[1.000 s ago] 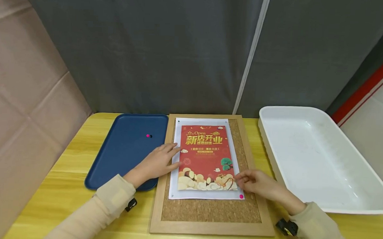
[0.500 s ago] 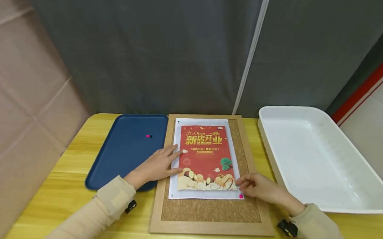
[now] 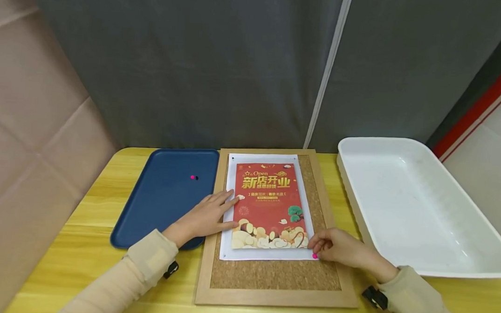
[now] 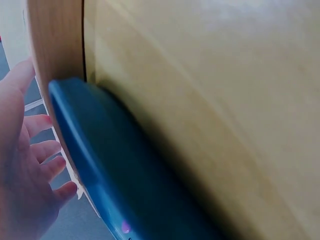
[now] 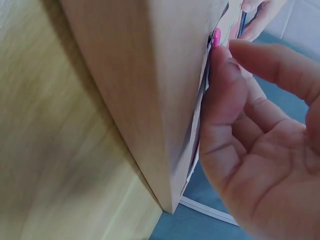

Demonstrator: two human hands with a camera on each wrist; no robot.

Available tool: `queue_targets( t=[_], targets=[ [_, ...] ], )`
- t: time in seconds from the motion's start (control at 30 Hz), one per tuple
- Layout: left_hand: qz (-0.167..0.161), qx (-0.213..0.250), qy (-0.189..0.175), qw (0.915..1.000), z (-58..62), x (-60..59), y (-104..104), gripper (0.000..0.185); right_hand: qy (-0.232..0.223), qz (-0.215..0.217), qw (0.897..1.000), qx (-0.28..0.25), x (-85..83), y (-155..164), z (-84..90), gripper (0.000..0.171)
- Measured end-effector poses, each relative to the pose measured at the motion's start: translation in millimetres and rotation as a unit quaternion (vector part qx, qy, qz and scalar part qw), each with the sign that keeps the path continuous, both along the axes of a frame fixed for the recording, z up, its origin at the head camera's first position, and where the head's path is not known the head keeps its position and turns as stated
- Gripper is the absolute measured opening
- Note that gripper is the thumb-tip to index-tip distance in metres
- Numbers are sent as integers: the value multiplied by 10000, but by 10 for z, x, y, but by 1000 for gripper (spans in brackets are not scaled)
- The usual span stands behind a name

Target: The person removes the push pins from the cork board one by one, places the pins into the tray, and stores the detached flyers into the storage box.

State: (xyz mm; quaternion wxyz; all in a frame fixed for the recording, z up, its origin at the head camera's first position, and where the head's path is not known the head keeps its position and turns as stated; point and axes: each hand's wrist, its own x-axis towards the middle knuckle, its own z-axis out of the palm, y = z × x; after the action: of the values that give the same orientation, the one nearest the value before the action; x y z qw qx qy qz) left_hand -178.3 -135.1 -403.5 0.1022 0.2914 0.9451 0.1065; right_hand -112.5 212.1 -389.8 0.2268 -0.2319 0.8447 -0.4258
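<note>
While one poster [image 3: 267, 205] lies on one cork board [image 3: 275, 274] | left hand [image 3: 206, 214] flat, fingers straight, on poster's left edge | right hand [image 3: 339, 246] fingertips at one pink pin [image 3: 314, 256], poster's near-right corner, grip unclear | second pink pin [image 3: 192, 177] on one blue tray [image 3: 160, 204] left of board | one white tub [image 3: 416, 206] right of board

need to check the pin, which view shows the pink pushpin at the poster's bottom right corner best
The right wrist view: the pink pushpin is large there, with the right hand's fingertips against it. The head view shows it only as a small dot beside the right hand. The left wrist view does not show it.
</note>
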Motion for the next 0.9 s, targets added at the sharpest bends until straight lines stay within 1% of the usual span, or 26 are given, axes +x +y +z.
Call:
queue_targets(
  t=[0.23,0.43,0.63,0.9],
  targets=[
    [-85,-149,-73,9998,-28,-19,-17,75,273,166,9990,318,1,-6,-4,11],
    [-93,-302,-213,9993,-61,-30,-32,77,532,285,9970,490,-3,-22,-5,7],
    [-85,-311,-280,9991,-66,-29,-36,76,634,378,9944,761,3,-61,34,4],
    [-48,-257,-364,9990,-67,-20,-24,76,849,575,9902,944,-22,-78,36,7]
  ],
)
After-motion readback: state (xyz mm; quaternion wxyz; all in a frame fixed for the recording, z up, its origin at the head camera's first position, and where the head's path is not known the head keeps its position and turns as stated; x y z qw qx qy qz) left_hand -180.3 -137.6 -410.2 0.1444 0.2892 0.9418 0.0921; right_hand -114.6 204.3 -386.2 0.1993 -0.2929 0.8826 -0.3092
